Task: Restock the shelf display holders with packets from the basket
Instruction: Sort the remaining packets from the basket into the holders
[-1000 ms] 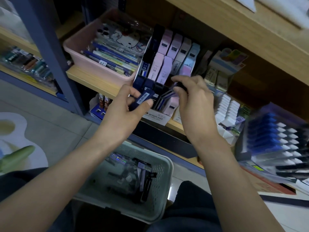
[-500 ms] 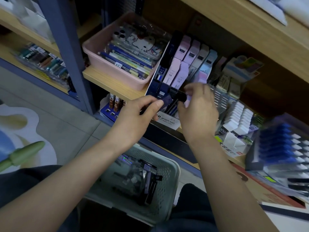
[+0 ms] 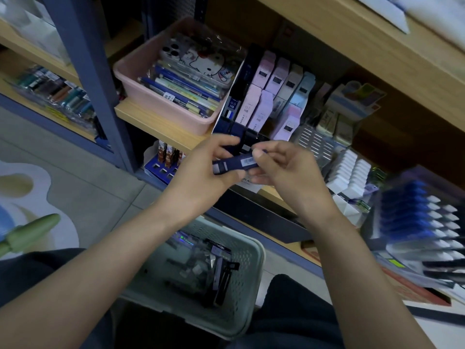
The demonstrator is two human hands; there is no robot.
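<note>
Flanking display holder (image 3: 247, 71): pink tray (image 3: 161, 109), white erasers (image 3: 352, 172).

Dim, cool indoor light with soft shadows; motion blur smears the right edge, and wide-angle distortion bends the borders.

Pink tray (image 3: 161, 108) held pens (image 3: 183, 90) and a cartoon phone case (image 3: 203, 62); white erasers (image 3: 352, 173) stacked right; patterned mat (image 3: 27, 190) on floor.
</note>
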